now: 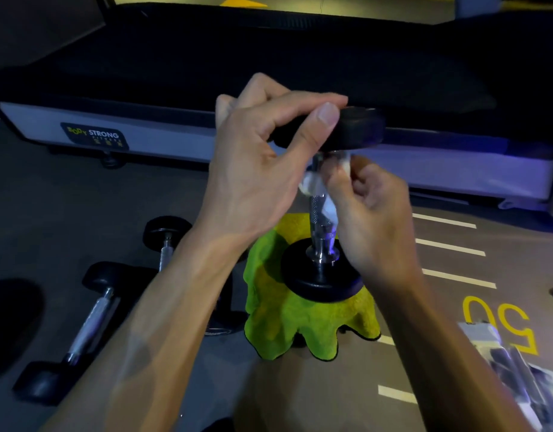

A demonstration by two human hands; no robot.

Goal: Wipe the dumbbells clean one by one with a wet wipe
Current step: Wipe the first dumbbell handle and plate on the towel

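Fingers (326,115) of left hand (256,169) grip the top black head of an upright dumbbell (323,213), frame centre. Right hand (371,210) pinches a white wet wipe (328,207) against the knurled chrome handle. Treadmill (144,138) spans the upper frame, "STRONG" label at left. Dumbbell's lower head sits on a green cloth (287,319) on the floor (449,266), white stripes and a yellow "50" at right. Two more dumbbells (91,319) lie lower left.
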